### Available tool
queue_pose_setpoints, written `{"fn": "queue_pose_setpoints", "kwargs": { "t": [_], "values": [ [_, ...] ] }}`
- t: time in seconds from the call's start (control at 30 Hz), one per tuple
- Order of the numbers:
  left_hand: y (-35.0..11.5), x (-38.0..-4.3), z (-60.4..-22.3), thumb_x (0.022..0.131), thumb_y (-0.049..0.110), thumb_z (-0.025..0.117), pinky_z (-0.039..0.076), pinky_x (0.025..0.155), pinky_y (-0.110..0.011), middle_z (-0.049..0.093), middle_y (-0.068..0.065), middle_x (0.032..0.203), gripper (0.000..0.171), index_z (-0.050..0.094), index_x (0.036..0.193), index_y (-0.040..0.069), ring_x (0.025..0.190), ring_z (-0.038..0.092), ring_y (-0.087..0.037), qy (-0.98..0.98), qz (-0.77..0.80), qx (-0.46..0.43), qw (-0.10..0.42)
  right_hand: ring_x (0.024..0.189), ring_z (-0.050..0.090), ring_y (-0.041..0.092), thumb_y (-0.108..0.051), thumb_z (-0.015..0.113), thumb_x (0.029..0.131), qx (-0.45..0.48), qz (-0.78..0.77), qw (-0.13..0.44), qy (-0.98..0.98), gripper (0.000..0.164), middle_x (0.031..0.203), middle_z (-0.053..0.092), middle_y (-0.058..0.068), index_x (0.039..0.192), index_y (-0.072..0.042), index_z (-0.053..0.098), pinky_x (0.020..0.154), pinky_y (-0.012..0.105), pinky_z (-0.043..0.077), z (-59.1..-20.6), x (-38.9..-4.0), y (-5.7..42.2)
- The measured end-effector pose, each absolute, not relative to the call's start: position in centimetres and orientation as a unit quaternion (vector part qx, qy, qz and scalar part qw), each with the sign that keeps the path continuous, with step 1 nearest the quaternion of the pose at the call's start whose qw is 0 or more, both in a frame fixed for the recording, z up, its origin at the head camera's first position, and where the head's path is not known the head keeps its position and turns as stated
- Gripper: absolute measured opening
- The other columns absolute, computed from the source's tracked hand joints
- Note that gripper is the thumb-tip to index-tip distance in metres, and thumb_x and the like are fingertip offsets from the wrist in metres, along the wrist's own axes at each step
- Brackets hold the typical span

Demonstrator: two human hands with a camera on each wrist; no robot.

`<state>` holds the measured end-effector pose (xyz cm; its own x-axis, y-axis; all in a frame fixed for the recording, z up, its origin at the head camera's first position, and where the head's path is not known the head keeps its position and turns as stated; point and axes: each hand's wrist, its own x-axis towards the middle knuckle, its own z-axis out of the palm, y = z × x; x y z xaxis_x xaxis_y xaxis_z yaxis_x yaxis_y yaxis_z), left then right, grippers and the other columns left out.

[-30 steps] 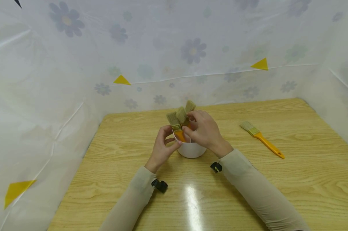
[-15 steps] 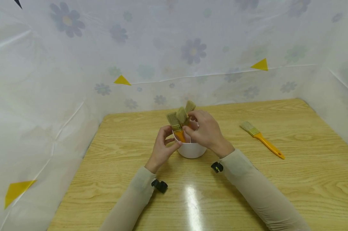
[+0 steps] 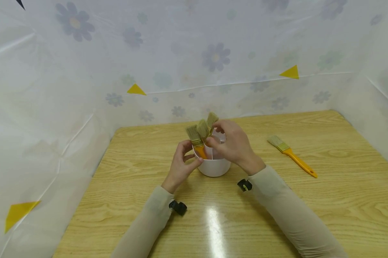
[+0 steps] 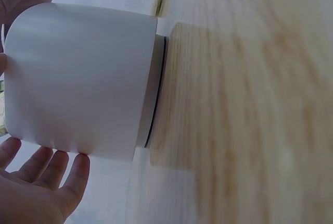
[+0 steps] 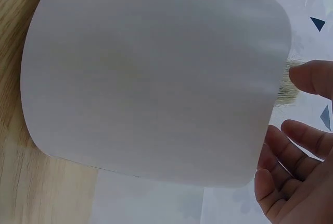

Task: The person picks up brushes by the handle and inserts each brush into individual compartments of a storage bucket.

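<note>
A round white holder (image 3: 214, 168) with inner dividers stands upright on the table, several paintbrushes (image 3: 191, 133) leaning in its left and back part, bristles up. My left hand (image 3: 182, 165) grips its left side, thumb at the front rim. In the left wrist view, fingertips (image 4: 78, 164) press against its smooth wall. My right hand (image 3: 235, 146) hovers over the right side of the rim, thumb and fingers spread apart beside the brushes. Bristles (image 5: 287, 83) show past the rim in the right wrist view, close to the right thumb. The brush handles are mostly hidden inside.
Another paintbrush (image 3: 292, 156) with a yellow-orange handle lies on the wooden table (image 3: 132, 165) to the right. White flower-patterned sheeting (image 3: 178, 53) encloses the back and sides, with yellow triangles (image 3: 290, 72) stuck on it.
My right hand has let go of the brushes and shifted slightly right, its fingers opening and uncovering more of the holder's inside. The left hand and the holder stay in place.
</note>
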<state>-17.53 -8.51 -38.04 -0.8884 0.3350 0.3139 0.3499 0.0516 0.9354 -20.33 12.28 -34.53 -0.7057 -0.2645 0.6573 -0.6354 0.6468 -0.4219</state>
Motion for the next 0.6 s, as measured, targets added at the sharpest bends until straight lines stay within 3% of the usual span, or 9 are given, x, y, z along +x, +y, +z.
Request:
{"fn": "queue_pose_setpoints", "kwargs": {
  "t": [0.6],
  "values": [
    [-8.42,-17.46,-38.07,0.086,-0.002,0.065,0.037,0.101,-0.058,0.041,-0.021,0.137,0.06,0.036,0.138,-0.003,0.127,0.04,-0.037,-0.727,-0.641,-0.244,0.016,0.085,0.059,0.027,-0.024,0.074,0.082,0.253,0.335,0.283,-0.862,0.036,0.094,0.064,0.01,0.108,-0.002,0.064,0.072,0.04,0.05,-33.88,-20.29,13.07]
  ]
}}
